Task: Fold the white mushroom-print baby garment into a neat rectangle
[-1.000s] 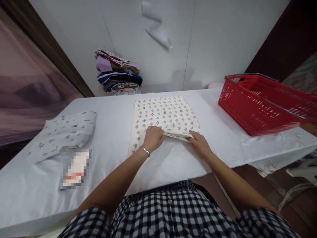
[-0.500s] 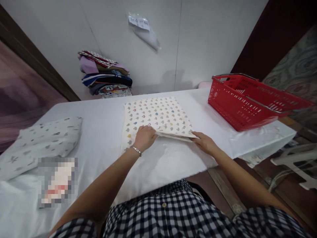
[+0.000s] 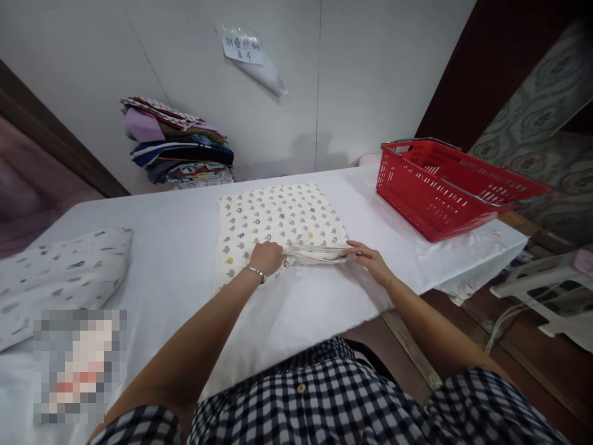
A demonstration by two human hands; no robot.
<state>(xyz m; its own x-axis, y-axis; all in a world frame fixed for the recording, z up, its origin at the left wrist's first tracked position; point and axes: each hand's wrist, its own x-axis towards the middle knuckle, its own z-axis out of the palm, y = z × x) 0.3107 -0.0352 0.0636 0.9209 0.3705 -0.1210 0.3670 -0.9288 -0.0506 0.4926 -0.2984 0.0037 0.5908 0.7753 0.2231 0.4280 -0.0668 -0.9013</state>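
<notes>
A cream cloth [image 3: 290, 213] printed with small grey, red, blue and yellow motifs lies folded on the white-covered table [image 3: 171, 266]. My left hand [image 3: 267, 258] is closed on its near edge, the fingertips hidden in the layers. At the near right corner, my right hand [image 3: 370, 259] has its fingers stretched along the layered edge, the thumb out of sight beneath or behind the cloth. Between the hands several layers bow slightly apart.
A red plastic basket [image 3: 417, 198] stands at the table's right. Folded clothes [image 3: 180, 145] are stacked by the wall. Another patterned cloth [image 3: 69, 272] lies at left, near a blurred patch. A white plastic stool [image 3: 551, 296] is on the right.
The cloth's near edge has gone from lifted and taut to lower and looser, its layers parting. My right hand's fingers have straightened. The whole view has shifted slightly.
</notes>
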